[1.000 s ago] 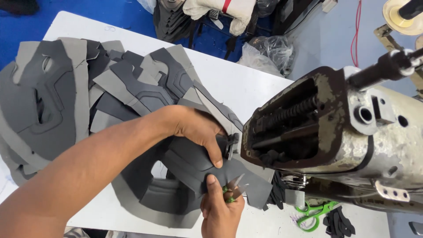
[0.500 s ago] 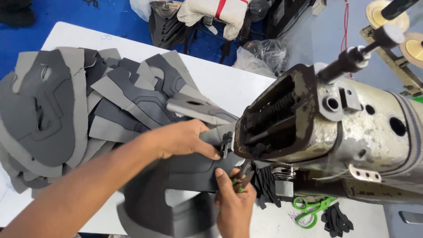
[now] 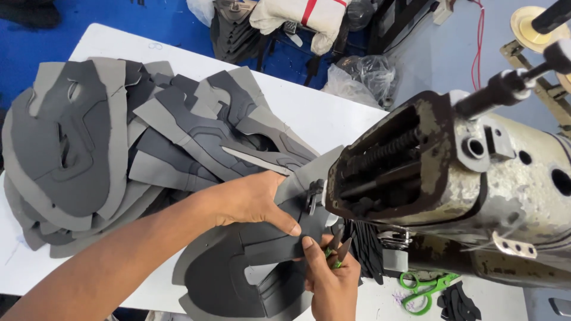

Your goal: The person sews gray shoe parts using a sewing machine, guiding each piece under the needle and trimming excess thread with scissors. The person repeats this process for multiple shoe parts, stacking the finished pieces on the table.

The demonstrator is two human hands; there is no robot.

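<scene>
Stacks of grey cut panels (image 3: 65,148), shaped pieces in light and dark grey, are fanned over the white table (image 3: 333,119) across the left and upper centre of the frame. A forearm is seen entering from the lower left corner, ending at the left hand (image 3: 253,199) in the centre; this hand is laid flat, fingers extended, pressed onto a dark grey panel (image 3: 232,273) that is spread from lower centre up to the machine's needle area. Just right of it, at the bottom centre, the right hand (image 3: 330,279) is closed around small green-handled snips (image 3: 338,249), blades pointed upward, and is set touching the panel's right edge. The two hands are near each other but not joined. A worn, paint-chipped sewing machine head (image 3: 470,184) is found filling the right half. Green-handled scissors (image 3: 425,288) are laid on the table beneath it at lower right, beside dark scraps (image 3: 461,303). Bundled cloth (image 3: 297,18) is seen at the upper centre.
</scene>
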